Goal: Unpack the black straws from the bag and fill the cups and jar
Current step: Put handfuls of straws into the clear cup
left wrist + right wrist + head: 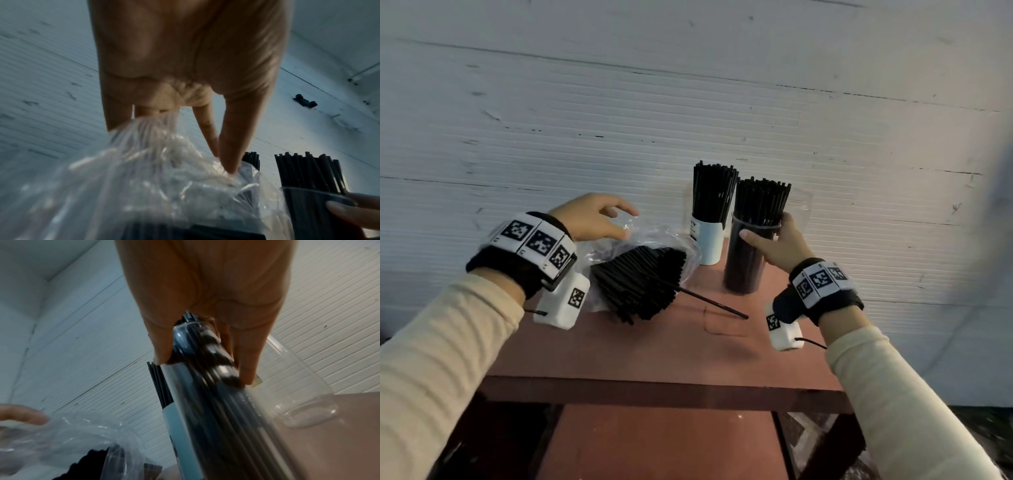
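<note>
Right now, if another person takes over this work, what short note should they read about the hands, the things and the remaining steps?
Left hand: pinches the top of the clear plastic bag, which lies on the reddish-brown table with many black straws inside.
Right hand: grips the clear plastic cup packed with straws, standing on the table.
Behind it, the white paper cup is also full.
One loose black straw lies on the table beside the bag.
The clear empty jar stands to the right, near the wall.
Done: both cups filled. Left: fill the jar from the bag and pick up the loose straw.
</note>
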